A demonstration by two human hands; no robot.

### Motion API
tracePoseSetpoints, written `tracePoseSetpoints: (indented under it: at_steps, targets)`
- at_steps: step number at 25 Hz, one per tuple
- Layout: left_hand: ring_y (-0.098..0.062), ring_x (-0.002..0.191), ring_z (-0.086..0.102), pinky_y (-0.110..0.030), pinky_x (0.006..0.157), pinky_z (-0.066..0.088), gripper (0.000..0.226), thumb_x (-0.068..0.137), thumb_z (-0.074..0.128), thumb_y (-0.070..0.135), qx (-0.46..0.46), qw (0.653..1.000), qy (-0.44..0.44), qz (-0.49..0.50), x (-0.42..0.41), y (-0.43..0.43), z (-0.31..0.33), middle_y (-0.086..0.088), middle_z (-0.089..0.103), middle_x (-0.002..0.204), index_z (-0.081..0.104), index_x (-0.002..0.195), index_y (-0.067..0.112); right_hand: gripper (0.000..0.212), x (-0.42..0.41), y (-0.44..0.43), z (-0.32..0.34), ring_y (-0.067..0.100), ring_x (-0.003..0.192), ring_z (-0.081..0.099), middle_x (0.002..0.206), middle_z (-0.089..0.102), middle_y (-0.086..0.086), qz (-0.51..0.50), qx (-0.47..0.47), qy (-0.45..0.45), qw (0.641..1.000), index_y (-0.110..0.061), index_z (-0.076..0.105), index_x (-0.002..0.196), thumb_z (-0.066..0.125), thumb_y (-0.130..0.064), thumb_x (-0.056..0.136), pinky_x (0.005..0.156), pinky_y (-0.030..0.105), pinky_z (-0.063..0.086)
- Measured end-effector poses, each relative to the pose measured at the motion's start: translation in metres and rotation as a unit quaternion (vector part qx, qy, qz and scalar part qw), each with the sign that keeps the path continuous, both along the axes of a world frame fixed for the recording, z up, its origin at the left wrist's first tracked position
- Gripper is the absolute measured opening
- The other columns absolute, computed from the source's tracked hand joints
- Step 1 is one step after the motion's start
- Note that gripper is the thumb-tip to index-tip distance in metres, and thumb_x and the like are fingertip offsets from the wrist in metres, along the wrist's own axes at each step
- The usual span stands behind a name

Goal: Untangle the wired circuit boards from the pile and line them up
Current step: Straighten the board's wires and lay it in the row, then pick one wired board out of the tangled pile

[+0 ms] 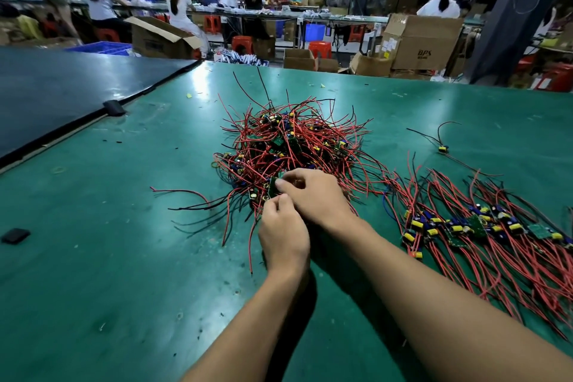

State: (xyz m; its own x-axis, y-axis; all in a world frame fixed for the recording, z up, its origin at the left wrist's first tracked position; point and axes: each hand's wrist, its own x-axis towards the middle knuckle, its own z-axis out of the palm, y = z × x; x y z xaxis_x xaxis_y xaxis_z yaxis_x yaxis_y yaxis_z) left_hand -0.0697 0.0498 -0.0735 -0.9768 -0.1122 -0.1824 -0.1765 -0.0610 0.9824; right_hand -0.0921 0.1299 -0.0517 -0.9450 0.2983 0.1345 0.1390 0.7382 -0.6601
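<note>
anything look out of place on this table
Yes: a lone board lies by itself on the table, beyond the lined-up row and apart from the pile, belonging to neither. The row is loose, with some boards askew. The left hand and right hand pinch a tangled board.

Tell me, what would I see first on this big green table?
The tangled pile of red and black wires with small green circuit boards in the middle of the green table jumps out first. At its near edge the left hand and right hand pinch one small green circuit board. To the right lies a neat row of untangled boards with red wires.
</note>
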Motion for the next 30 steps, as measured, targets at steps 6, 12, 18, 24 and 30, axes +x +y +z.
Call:
tracePoseSetpoints:
  at_steps: [6,12,18,24,30]
  targets:
    - [-0.033,0.109,0.06,-0.05,0.096,0.049,0.042,0.096,0.039,0.044,0.062,0.998,-0.021,0.006,-0.002,-0.001,0.001,-0.013,0.066,0.115,0.067,0.11,0.016,0.041,-0.024,-0.011,0.0,0.025,0.112,0.062,0.128,0.063,0.0,0.008,0.069,-0.03,0.997,-0.033,0.07,0.12,0.073,-0.051,0.084,0.082,0.034,0.048]
    - [-0.039,0.094,0.067,-0.054,0.083,0.055,0.055,0.085,0.037,0.052,0.052,0.998,0.027,-0.038,0.006,0.001,0.003,-0.02,0.07,0.099,0.068,0.095,0.007,0.022,-0.006,0.006,0.013,0.016,0.092,0.064,0.093,0.068,-0.007,-0.03,-0.031,0.016,0.999,-0.028,0.066,0.097,0.077,-0.029,0.078,0.08,0.03,0.053]
    - [-0.027,0.046,0.059,-0.028,0.042,0.047,0.021,0.098,0.051,0.012,0.01,0.979,0.095,-0.182,0.021,0.009,0.0,-0.018,0.064,0.067,0.059,0.083,0.0,0.013,0.043,0.05,0.049,0.01,0.061,0.06,0.081,0.065,-0.001,-0.012,-0.45,0.072,0.89,-0.019,0.063,0.092,0.074,-0.015,0.086,0.054,0.02,0.046]
    - [-0.024,0.045,0.059,-0.028,0.045,0.052,0.036,0.103,0.045,0.029,0.146,0.951,0.014,-0.271,0.024,0.011,0.012,-0.015,0.062,0.07,0.061,0.099,-0.002,0.04,0.104,0.07,0.02,0.019,0.082,0.072,0.105,0.075,0.009,0.037,-0.562,0.023,0.826,-0.011,0.065,0.113,0.071,-0.016,0.074,0.065,0.025,0.058]
    - [-0.021,0.06,0.067,-0.026,0.053,0.056,0.023,0.092,0.065,0.023,0.075,0.926,0.031,-0.368,0.024,0.007,0.006,-0.015,0.07,0.081,0.066,0.102,0.002,0.026,0.116,0.071,-0.006,0.01,0.078,0.067,0.093,0.074,0.002,0.044,-0.495,0.038,0.867,-0.016,0.072,0.102,0.069,0.001,0.082,0.058,0.018,0.048]
